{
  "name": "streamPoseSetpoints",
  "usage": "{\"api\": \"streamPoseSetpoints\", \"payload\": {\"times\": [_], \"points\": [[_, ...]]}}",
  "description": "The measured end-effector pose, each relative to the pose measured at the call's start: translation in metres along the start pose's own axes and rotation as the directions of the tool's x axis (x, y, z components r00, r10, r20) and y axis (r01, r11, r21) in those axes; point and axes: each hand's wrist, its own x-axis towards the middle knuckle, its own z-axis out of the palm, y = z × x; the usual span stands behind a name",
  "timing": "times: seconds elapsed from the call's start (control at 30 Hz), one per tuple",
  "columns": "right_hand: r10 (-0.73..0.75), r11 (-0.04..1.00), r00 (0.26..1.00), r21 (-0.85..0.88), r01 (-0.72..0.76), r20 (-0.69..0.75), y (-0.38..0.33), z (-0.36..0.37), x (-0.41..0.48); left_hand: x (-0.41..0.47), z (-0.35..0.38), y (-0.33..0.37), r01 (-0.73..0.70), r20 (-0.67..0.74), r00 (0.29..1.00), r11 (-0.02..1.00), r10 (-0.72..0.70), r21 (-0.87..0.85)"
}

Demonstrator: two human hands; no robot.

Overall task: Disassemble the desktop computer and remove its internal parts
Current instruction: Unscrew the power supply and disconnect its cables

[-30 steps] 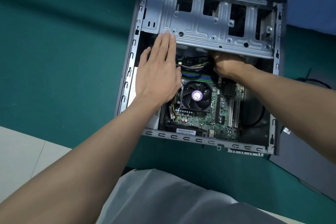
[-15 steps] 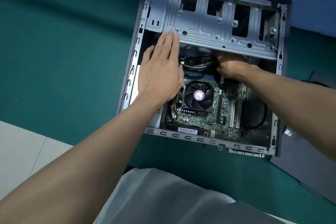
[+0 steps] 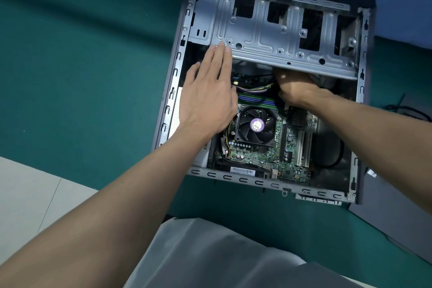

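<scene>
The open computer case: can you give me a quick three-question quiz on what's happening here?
1. True or false: the left hand lies flat, fingertips at the drive cage edge.
2. What sits beside the left hand's wrist? A) cooling fan B) screwdriver C) keyboard
3. Can you see what the right hand holds?
Key: 1 true; 2 A; 3 no, its fingers are hidden under the drive cage.

We see a drive cage point(image 3: 268, 37) of bare, dull grey sheet metal, a fan point(image 3: 254, 130) of black plastic with a glossy purple sticker point(image 3: 256, 124), and a table point(image 3: 81, 54) in matt teal covering.
</scene>
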Motion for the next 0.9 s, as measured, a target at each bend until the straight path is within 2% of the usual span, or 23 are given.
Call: {"api": "streamPoseSetpoints", "payload": {"times": [0.1,0.27,0.6,0.7,0.9], "points": [[0.016,1.0,1.0,-0.009,-0.016,0.018,0.003,-0.008,0.003,0.0,0.0,0.0,0.003,0.001,1.0,1.0,-0.003,0.0],[0.007,1.0,0.997,-0.002,-0.007,-0.076,-0.009,0.003,-0.006,0.0,0.001,0.0,0.006,-0.005,1.0,1.0,-0.006,-0.001],[0.027,0.999,1.0,0.048,-0.027,-0.009,-0.002,-0.005,-0.008,0.0,0.001,0.0,-0.002,-0.013,1.0,1.0,0.002,0.002],[0.027,0.997,0.999,0.078,-0.025,-0.03,-0.003,-0.007,-0.015,0.001,0.0,0.0,-0.004,-0.01,1.0,1.0,0.004,0.007],[0.126,0.991,0.987,0.054,-0.121,-0.096,-0.012,0.003,-0.046,0.0,-0.001,0.0,-0.011,0.001,1.0,1.0,0.011,0.0]]}}
